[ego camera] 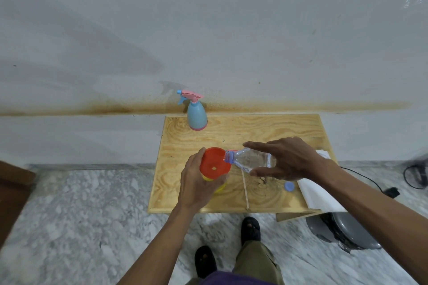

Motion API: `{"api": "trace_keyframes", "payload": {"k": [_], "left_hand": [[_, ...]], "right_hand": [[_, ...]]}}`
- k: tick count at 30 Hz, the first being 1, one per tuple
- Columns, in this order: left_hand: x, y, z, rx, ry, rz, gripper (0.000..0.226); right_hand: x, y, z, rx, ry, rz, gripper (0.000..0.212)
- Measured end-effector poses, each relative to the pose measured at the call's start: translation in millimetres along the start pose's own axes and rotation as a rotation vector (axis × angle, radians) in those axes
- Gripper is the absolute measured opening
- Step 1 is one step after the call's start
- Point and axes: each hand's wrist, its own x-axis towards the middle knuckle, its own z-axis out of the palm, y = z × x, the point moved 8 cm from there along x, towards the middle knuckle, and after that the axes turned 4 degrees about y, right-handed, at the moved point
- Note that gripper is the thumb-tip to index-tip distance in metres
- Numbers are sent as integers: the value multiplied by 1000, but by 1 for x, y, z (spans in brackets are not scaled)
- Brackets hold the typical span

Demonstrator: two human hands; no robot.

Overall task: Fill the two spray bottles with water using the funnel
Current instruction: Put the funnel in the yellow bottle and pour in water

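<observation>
An orange funnel [214,163] sits in the neck of a yellow spray bottle [220,187], which is mostly hidden under it. My left hand [196,180] holds the funnel's rim and the bottle. My right hand [287,159] grips a clear plastic water bottle [251,159], tipped on its side with its blue-ringed mouth over the funnel's right edge. A blue spray bottle [196,114] with a pink trigger head stands upright at the far left of the wooden table [266,132].
A blue bottle cap [289,186] lies on the table by my right forearm. White paper [317,194] covers the table's right edge. A grey round object [345,231] and black cables [414,173] lie on the marble floor to the right. My feet stand below the table's front edge.
</observation>
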Motion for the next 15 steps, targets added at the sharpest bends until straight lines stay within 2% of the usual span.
{"api": "trace_keyframes", "payload": {"k": [15], "left_hand": [[-1,2,-1,-4,3,-28,98]], "right_hand": [[-4,1,1,98,68,1,87]]}}
